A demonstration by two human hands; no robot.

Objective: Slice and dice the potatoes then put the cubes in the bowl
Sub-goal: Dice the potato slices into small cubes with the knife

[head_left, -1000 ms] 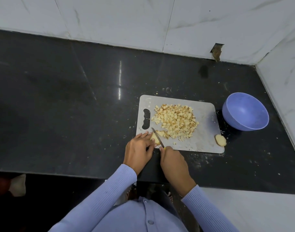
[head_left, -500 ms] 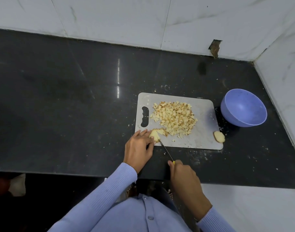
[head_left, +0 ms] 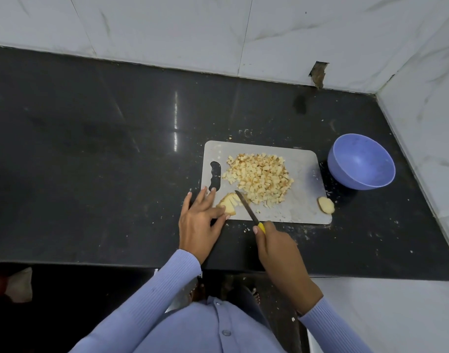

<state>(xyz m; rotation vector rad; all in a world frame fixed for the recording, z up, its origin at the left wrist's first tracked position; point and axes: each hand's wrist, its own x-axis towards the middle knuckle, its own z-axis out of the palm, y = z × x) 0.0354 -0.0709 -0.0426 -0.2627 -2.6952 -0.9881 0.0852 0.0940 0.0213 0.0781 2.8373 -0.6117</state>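
One cutting board (head_left: 302,200), one bowl (head_left: 361,161), one knife (head_left: 246,207), one heap of cubes (head_left: 259,178) and two uncut potato pieces (head_left: 227,203) (head_left: 326,205) are counted

Black counter (head_left: 91,174): cutting board (head_left: 305,200), bowl (head_left: 361,161), potato piece (head_left: 326,205).
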